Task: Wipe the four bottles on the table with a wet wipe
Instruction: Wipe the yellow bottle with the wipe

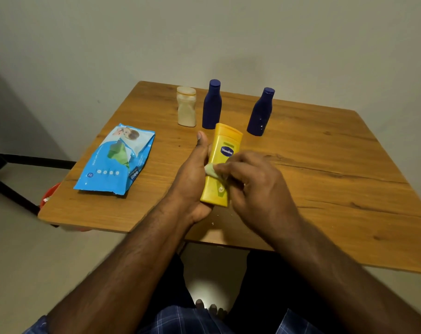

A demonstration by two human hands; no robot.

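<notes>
My left hand grips a yellow Vaseline bottle from its left side and holds it tilted above the wooden table, cap end towards me. My right hand presses a small bunched white wet wipe against the bottle's front, near its middle. Behind, standing upright, are a cream-coloured bottle and two dark blue bottles.
A blue pack of wet wipes lies flat on the table's left part. Something red pokes out below the table's left edge. A plain wall stands close behind the table. My knees are under the near edge.
</notes>
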